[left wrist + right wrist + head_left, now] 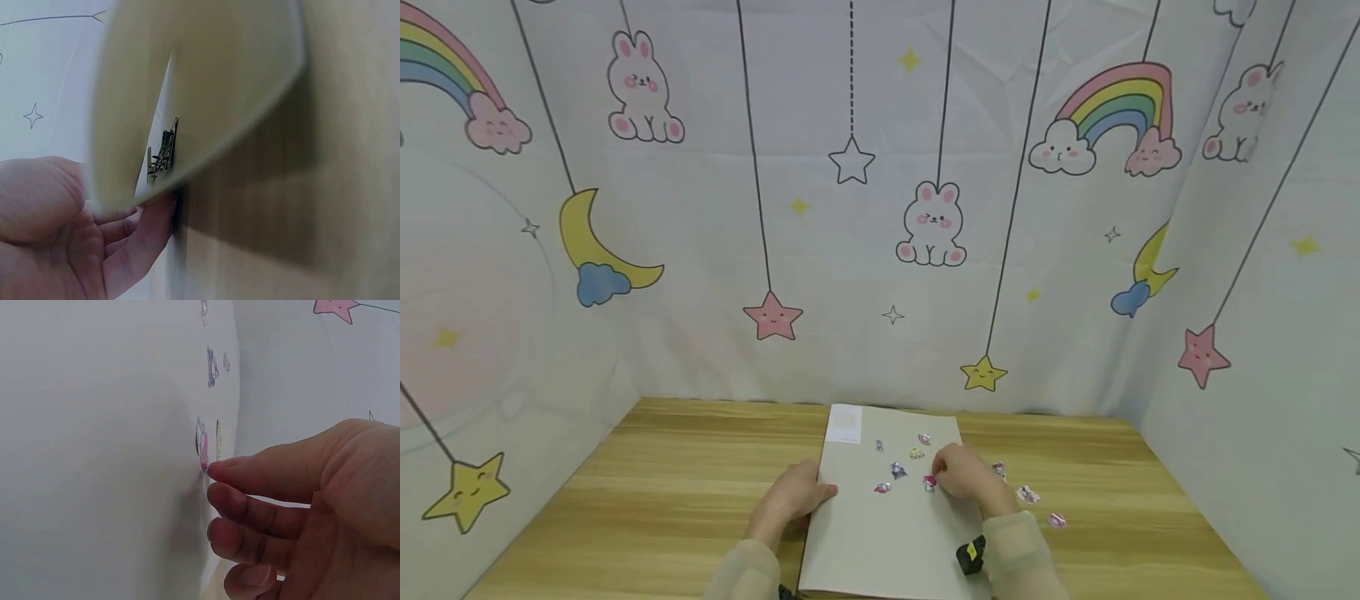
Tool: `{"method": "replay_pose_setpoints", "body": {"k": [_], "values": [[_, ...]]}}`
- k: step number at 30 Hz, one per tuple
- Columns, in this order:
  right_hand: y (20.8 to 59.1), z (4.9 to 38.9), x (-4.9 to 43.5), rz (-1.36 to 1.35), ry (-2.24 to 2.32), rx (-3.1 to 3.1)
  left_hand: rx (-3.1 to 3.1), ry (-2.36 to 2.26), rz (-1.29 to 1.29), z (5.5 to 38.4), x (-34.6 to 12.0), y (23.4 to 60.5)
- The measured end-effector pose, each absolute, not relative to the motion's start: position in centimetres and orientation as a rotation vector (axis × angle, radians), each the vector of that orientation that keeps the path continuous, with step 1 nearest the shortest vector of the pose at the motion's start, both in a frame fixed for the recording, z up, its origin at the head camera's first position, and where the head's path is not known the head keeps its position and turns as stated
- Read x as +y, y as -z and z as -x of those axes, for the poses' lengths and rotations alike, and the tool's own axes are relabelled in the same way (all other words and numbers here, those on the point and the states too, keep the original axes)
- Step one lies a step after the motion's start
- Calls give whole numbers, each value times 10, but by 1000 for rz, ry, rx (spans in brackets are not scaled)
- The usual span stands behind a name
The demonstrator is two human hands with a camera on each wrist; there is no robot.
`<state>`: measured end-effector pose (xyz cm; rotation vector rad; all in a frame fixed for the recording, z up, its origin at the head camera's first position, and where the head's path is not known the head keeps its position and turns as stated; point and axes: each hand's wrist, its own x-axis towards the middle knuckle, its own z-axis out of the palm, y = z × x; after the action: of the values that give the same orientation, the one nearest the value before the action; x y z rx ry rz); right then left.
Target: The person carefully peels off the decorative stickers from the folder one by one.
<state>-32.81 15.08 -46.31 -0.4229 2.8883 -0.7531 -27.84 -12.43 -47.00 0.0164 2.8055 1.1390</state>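
Note:
A cream file folder (880,542) lies on the table with several small colourful stickers scattered over its upper half. My left hand (797,489) grips its left edge, thumb on top and fingers below. The left wrist view shows the edge of the folder (250,81) bowed up, with a metal clip (161,159) inside it. My right hand (967,475) is over the folder's right side, pinching a pink sticker (929,482) at its edge. In the right wrist view the thumb tip meets the pink sticker (203,447), while the other fingers are curled beside it.
Three more stickers (1028,495) lie on the wooden table (1120,533) right of the folder. A white label (844,423) is at the folder's top left corner. Printed white cloth (865,358) walls in the table's back and sides.

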Motion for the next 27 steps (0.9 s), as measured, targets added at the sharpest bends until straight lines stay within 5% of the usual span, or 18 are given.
{"method": "replay_pose_setpoints", "body": {"k": [27], "values": [[471,328,141,431,696,2964,2790,-1137,-10,279,-125,470]]}}
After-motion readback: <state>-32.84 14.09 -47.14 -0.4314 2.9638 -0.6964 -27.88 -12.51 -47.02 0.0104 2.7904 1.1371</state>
